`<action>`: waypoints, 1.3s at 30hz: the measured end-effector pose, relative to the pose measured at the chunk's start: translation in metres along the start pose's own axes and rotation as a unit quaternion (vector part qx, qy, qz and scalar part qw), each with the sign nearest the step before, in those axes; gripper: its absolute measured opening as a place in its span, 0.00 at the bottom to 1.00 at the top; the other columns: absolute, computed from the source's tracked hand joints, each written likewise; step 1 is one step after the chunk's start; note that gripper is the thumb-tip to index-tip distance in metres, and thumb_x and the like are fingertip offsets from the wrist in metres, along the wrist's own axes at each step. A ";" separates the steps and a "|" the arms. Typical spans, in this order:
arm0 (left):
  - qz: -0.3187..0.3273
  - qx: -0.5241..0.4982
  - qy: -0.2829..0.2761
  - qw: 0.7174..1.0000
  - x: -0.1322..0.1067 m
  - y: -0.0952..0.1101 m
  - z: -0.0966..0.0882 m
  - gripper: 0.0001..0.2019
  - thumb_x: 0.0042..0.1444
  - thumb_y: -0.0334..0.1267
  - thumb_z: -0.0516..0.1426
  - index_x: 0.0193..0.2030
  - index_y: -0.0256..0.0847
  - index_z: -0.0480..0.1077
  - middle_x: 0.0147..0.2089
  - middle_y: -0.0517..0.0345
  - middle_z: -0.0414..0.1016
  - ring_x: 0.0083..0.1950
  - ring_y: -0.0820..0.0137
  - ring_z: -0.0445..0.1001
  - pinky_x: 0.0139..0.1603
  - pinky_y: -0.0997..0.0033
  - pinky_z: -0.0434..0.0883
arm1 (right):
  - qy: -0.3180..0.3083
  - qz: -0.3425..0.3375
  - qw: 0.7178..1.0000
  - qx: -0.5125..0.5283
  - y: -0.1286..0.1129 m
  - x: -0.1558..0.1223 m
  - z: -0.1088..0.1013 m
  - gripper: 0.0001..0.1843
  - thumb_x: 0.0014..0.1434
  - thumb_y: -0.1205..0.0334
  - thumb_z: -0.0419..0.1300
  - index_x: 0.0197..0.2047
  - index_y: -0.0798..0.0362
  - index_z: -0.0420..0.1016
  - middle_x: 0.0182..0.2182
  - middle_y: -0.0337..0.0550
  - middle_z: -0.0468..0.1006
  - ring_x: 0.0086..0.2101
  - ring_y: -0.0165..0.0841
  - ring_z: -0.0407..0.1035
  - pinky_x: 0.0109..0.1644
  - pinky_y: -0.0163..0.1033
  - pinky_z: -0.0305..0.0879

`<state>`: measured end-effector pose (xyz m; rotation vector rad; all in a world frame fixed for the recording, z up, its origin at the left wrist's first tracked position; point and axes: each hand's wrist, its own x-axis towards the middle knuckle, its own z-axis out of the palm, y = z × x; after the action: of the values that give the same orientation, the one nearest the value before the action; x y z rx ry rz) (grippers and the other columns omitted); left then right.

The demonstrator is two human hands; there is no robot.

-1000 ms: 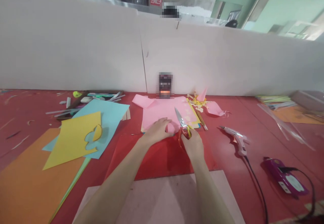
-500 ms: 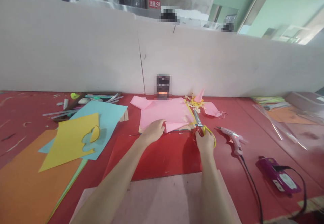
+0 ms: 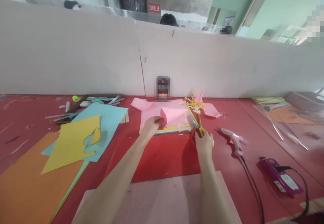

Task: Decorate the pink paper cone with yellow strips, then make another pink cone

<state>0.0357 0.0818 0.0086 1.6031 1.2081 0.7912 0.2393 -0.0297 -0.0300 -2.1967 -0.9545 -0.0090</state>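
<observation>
Pinched in my left hand (image 3: pixel 152 126) is the near left edge of a sheet of pink paper (image 3: pixel 177 115), which curls up at that side. It lies over more pink paper, with yellow and blue edges showing beneath. My right hand (image 3: pixel 204 142) grips a pair of scissors (image 3: pixel 194 122) with yellow and red handles. Their blades are spread and point away from me, at the right edge of the pink paper. Just beyond stand a pink paper cone (image 3: pixel 199 97) and a loose pink piece (image 3: pixel 211 110).
A glue gun (image 3: pixel 233 139) with a black cord lies to the right, beyond it a purple device (image 3: pixel 279 176). Yellow paper (image 3: pixel 68 143), blue paper (image 3: pixel 111 116) and orange paper (image 3: pixel 32 176) spread on the left. A white partition (image 3: pixel 76 55) bounds the back.
My left hand has lifted and curled the pink sheet's edge, uncovering the yellow and blue edges below. The scissors have shifted slightly left and their blades have spread.
</observation>
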 end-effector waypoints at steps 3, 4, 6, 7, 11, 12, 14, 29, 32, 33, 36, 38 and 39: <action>0.000 -0.064 -0.017 0.998 0.000 0.005 0.000 0.12 0.46 0.44 0.54 0.30 0.36 0.67 0.24 0.57 0.70 0.27 0.69 0.73 0.33 0.69 0.71 | 0.026 0.004 0.998 0.062 -0.013 -0.003 -0.009 0.17 0.50 0.58 0.52 0.39 0.56 0.73 0.38 0.52 0.68 0.37 0.39 0.66 0.43 0.42 0.59; 0.001 -0.078 -0.020 0.997 -0.001 0.008 0.000 0.12 0.45 0.44 0.55 0.30 0.36 0.67 0.25 0.57 0.70 0.28 0.69 0.73 0.34 0.69 0.71 | 0.029 0.009 0.995 0.100 -0.019 -0.005 -0.012 0.16 0.51 0.56 0.52 0.38 0.55 0.73 0.38 0.51 0.69 0.38 0.39 0.66 0.44 0.42 0.59; 0.005 -0.095 -0.022 0.995 -0.006 0.014 0.000 0.11 0.42 0.43 0.57 0.28 0.37 0.67 0.25 0.58 0.70 0.28 0.70 0.72 0.35 0.69 0.71 | 0.001 0.036 0.976 0.216 -0.031 -0.009 -0.016 0.18 0.51 0.52 0.53 0.39 0.55 0.72 0.39 0.50 0.70 0.38 0.38 0.67 0.45 0.41 0.60; 0.010 -0.097 -0.022 0.995 -0.009 0.017 0.000 0.10 0.41 0.42 0.57 0.28 0.37 0.67 0.24 0.59 0.70 0.28 0.70 0.71 0.35 0.69 0.71 | -0.041 0.052 0.954 0.294 -0.038 -0.012 -0.016 0.20 0.51 0.49 0.53 0.40 0.55 0.71 0.39 0.50 0.71 0.38 0.37 0.67 0.45 0.41 0.61; 0.081 0.019 -0.045 0.996 -0.020 0.024 0.005 0.08 0.46 0.40 0.53 0.27 0.38 0.68 0.25 0.61 0.70 0.29 0.72 0.69 0.32 0.74 0.67 | -0.240 0.138 0.790 0.548 -0.056 -0.024 -0.006 0.27 0.50 0.43 0.53 0.46 0.54 0.67 0.43 0.48 0.72 0.41 0.36 0.68 0.42 0.40 0.66; 0.099 0.055 -0.057 0.992 -0.023 0.026 0.007 0.08 0.47 0.40 0.52 0.28 0.39 0.68 0.26 0.61 0.71 0.29 0.72 0.69 0.32 0.74 0.66 | -0.264 0.154 0.757 0.578 -0.057 -0.026 -0.003 0.27 0.49 0.44 0.54 0.47 0.53 0.67 0.43 0.47 0.72 0.41 0.36 0.68 0.40 0.39 0.67; 0.127 0.107 -0.089 0.982 -0.029 0.030 0.008 0.09 0.48 0.39 0.51 0.29 0.39 0.69 0.28 0.60 0.72 0.31 0.71 0.70 0.32 0.74 0.65 | -0.285 0.178 0.721 0.606 -0.058 -0.029 0.002 0.26 0.48 0.46 0.56 0.47 0.51 0.66 0.42 0.45 0.73 0.41 0.35 0.68 0.37 0.37 0.68; -0.042 -0.019 -0.146 0.988 -0.020 0.027 -0.022 0.18 0.51 0.51 0.50 0.37 0.38 0.70 0.42 0.50 0.74 0.41 0.65 0.73 0.40 0.68 0.68 | -0.418 0.134 0.679 0.589 -0.072 -0.047 -0.004 0.19 0.46 0.59 0.60 0.44 0.52 0.70 0.34 0.41 0.75 0.33 0.34 0.70 0.33 0.34 0.66; -0.079 -0.086 -0.096 0.988 -0.015 0.024 -0.018 0.23 0.48 0.55 0.52 0.40 0.36 0.69 0.39 0.49 0.75 0.39 0.66 0.74 0.42 0.66 0.69 | -0.451 0.118 0.667 0.582 -0.075 -0.051 -0.002 0.22 0.46 0.60 0.60 0.47 0.52 0.68 0.36 0.41 0.75 0.34 0.34 0.70 0.35 0.34 0.66; -0.081 -0.095 -0.088 0.988 -0.014 0.023 -0.017 0.23 0.47 0.55 0.53 0.39 0.35 0.69 0.38 0.49 0.75 0.38 0.66 0.74 0.42 0.66 0.69 | -0.460 0.114 0.663 0.579 -0.076 -0.052 -0.001 0.23 0.46 0.60 0.60 0.48 0.51 0.68 0.36 0.41 0.75 0.34 0.33 0.70 0.36 0.34 0.65; -0.065 -0.110 -0.080 0.989 -0.010 0.017 -0.016 0.21 0.44 0.52 0.57 0.36 0.34 0.71 0.36 0.50 0.75 0.38 0.66 0.74 0.43 0.66 0.69 | -0.477 0.104 0.660 0.572 -0.076 -0.054 0.001 0.27 0.46 0.61 0.61 0.52 0.50 0.65 0.39 0.40 0.75 0.36 0.33 0.69 0.39 0.35 0.65; -0.051 -0.112 -0.080 0.989 -0.009 0.014 -0.017 0.19 0.42 0.49 0.59 0.34 0.33 0.72 0.35 0.51 0.75 0.38 0.66 0.73 0.44 0.66 0.69 | -0.481 0.101 0.662 0.565 -0.076 -0.055 0.001 0.30 0.46 0.60 0.61 0.54 0.50 0.63 0.41 0.41 0.74 0.37 0.34 0.69 0.40 0.36 0.65; -0.047 -0.112 -0.078 0.990 -0.008 0.014 -0.017 0.18 0.42 0.48 0.59 0.33 0.33 0.72 0.34 0.51 0.75 0.37 0.66 0.73 0.44 0.65 0.68 | -0.481 0.102 0.665 0.562 -0.076 -0.056 0.001 0.31 0.46 0.60 0.61 0.55 0.49 0.62 0.42 0.41 0.74 0.39 0.35 0.69 0.41 0.37 0.65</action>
<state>0.0228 0.0781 0.0275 1.3871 1.0370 0.7008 0.1507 -0.0296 0.0009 -0.9550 -0.8002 1.5524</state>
